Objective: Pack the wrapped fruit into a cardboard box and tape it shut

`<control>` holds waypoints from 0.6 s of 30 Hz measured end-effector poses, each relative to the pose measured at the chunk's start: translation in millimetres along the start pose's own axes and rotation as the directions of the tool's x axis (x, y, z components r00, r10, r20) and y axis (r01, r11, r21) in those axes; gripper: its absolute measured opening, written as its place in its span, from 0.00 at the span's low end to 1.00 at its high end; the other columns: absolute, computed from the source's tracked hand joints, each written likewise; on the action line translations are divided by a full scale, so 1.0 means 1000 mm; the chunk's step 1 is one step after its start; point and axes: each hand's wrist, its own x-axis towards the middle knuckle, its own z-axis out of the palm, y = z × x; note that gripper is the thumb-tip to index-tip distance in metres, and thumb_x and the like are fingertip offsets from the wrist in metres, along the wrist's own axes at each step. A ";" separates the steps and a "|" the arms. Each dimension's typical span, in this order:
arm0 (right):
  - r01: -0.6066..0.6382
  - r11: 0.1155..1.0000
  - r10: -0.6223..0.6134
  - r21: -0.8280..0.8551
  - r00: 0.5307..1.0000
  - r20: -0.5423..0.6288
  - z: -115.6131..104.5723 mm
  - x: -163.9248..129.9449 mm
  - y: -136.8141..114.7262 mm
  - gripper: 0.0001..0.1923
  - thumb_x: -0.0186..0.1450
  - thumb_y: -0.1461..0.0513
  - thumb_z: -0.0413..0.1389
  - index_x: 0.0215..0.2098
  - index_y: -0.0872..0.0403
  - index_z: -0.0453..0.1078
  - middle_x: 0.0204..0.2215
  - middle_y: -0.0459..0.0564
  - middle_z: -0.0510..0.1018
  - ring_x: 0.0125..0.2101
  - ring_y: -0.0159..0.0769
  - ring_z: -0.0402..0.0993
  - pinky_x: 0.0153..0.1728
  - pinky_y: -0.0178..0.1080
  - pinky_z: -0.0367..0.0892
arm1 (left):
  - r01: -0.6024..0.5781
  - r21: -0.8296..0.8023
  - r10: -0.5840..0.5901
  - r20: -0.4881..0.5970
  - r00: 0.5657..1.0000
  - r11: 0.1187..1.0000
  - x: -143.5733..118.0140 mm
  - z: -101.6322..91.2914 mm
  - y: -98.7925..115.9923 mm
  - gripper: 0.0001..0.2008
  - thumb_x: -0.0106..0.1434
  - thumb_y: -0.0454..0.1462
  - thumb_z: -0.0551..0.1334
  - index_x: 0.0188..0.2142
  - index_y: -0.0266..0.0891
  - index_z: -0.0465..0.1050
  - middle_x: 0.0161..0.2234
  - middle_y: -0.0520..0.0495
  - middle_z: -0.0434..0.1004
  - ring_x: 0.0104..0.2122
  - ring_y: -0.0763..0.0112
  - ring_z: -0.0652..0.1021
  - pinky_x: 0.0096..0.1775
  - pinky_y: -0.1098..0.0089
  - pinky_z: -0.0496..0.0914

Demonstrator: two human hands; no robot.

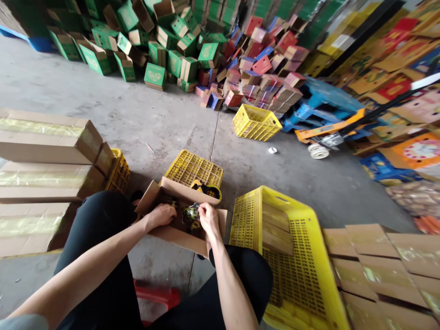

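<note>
An open cardboard box sits between my knees with its flaps up. Over its right side, my right hand pinches a small wrapped item, dark green and yellow in shiny clear plastic; its exact kind is unclear. My left hand reaches into the left part of the box with fingers curled. Dark shapes lie by those fingertips, but what they hold, if anything, is hidden. Just beyond the box, a yellow and black object like a tape dispenser rests on an upturned yellow crate.
Right of me stands a large yellow crate with flat cardboard inside. Taped cartons are stacked at left and right. Farther off are a yellow basket, a pallet jack, blue pallets and piled green boxes.
</note>
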 end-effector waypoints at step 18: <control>0.039 0.996 -0.028 -0.085 0.992 0.126 0.009 -0.006 -0.008 0.16 0.70 0.68 0.57 0.55 0.53 0.76 0.49 0.59 0.86 0.51 0.49 0.84 0.53 0.43 0.74 | 0.046 -0.045 -0.049 -0.088 0.995 0.998 -0.006 -0.004 -0.003 0.16 0.56 0.24 0.62 0.38 0.39 0.85 0.47 0.37 0.80 0.51 0.47 0.75 0.54 0.59 0.69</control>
